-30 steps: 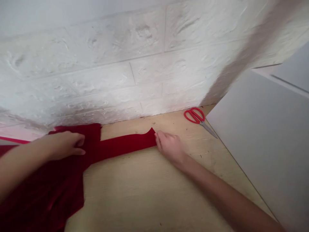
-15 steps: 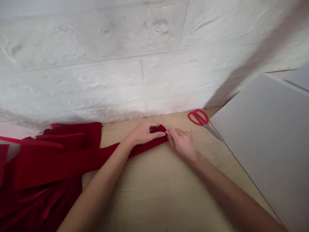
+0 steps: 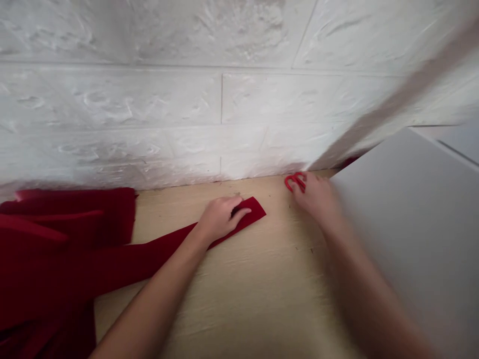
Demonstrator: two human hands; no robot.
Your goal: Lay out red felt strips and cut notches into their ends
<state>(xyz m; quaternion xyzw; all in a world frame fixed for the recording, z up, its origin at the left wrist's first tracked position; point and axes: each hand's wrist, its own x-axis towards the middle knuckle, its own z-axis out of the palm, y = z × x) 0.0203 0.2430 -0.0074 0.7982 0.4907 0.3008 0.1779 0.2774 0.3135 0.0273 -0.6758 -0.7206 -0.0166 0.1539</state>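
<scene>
A long strip of dark red fabric (image 3: pixel 255 209) lies slantwise over the pale wooden surface, its cut end pointing right. My left hand (image 3: pixel 221 217) is on the strip close to that end, fingers curled at its far edge and thumb lying along it. Over by the wall, my right hand (image 3: pixel 316 195) is closed around a pair of scissors (image 3: pixel 289 183). Only part of their red handles shows; the blades are hidden by the hand, which is a little blurred.
A heap of dark red fabric (image 3: pixel 48 279) covers the left side, joined by the strip. The white brick-patterned wall (image 3: pixel 168 99) rises behind the wooden surface (image 3: pixel 239 299). At right stands a large light-grey panel (image 3: pixel 407 224), close beside my right forearm.
My right hand has let go of the strip's end and moved right onto the scissors. The left hand stays on the strip, whose end now lies flatter. The view has shifted slightly.
</scene>
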